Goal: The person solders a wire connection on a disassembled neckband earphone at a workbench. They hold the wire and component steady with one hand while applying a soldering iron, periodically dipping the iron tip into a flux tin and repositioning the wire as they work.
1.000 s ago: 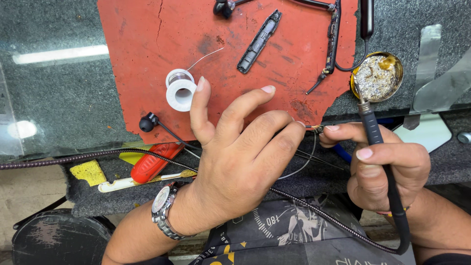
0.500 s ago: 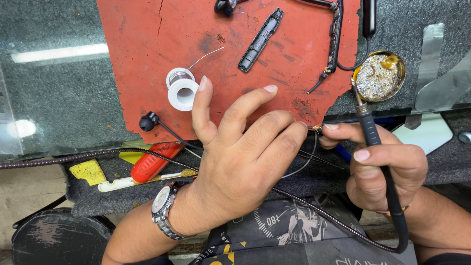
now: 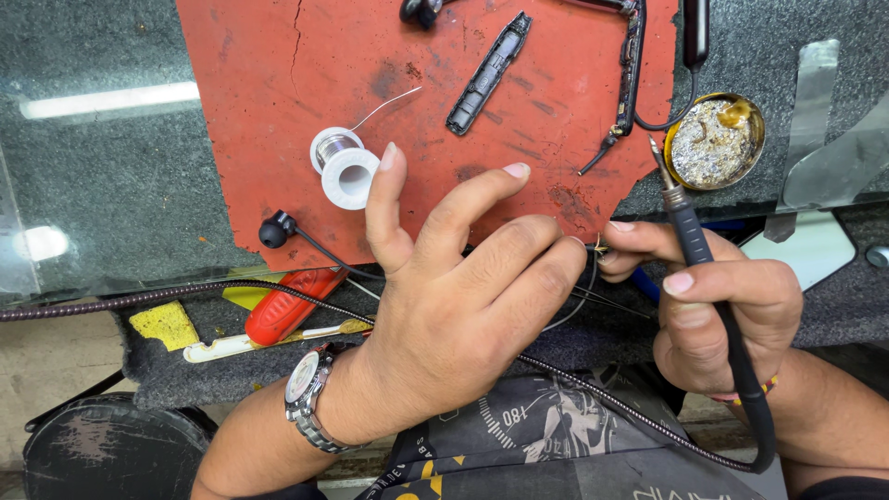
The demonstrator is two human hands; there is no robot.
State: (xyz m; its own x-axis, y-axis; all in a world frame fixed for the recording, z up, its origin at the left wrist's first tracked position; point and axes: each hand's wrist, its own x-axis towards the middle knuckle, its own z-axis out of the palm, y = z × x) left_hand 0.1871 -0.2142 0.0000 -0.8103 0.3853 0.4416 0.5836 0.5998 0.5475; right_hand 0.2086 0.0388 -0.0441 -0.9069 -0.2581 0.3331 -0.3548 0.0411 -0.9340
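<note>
Barely shifting since before: right hand [image 3: 732, 315] gripping soldering iron [image 3: 690, 231], tip slanting up-left beside flux tin [image 3: 715, 139]; left hand [image 3: 463, 287] pinching thin wires [image 3: 600, 248] just left.

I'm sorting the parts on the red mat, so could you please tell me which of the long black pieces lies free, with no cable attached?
The open black casing half near the mat's middle; the strip at the right edge trails a cable.

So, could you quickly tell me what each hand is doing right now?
Left hand: fingertips pinched on thin wires, other fingers spread.
Right hand: closed on the soldering iron, tip up.
</note>
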